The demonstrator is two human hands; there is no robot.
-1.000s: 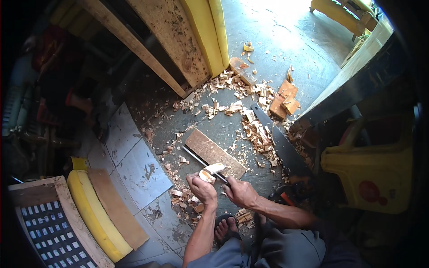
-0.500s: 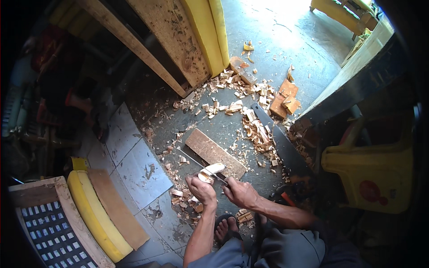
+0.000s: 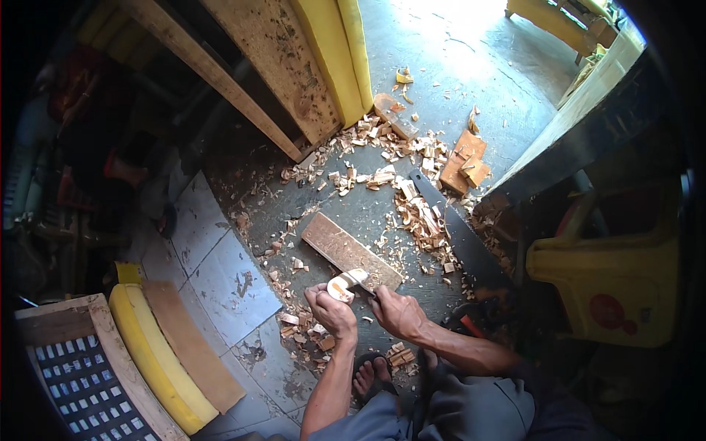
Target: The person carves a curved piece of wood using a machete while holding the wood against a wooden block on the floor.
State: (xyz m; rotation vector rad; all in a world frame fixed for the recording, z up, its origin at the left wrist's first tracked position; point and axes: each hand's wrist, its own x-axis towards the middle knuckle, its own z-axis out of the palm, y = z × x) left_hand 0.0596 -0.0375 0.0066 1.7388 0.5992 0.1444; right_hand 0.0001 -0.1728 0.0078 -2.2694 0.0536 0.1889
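A small pale wood piece [image 3: 340, 288], rounded and freshly cut, sits pinched in the left hand [image 3: 331, 310] just above a board [image 3: 349, 252]. The right hand [image 3: 397, 312] grips a knife [image 3: 357, 277] against it. Shavings [image 3: 419, 217] litter the grey floor [image 3: 471, 81]; yellow stool [image 3: 610, 283] at right.

I see my left hand [image 3: 332, 312] gripping a pale wood piece [image 3: 340, 288], my right hand [image 3: 398, 312] pressing a blade [image 3: 356, 278] against it above a board [image 3: 350, 252].
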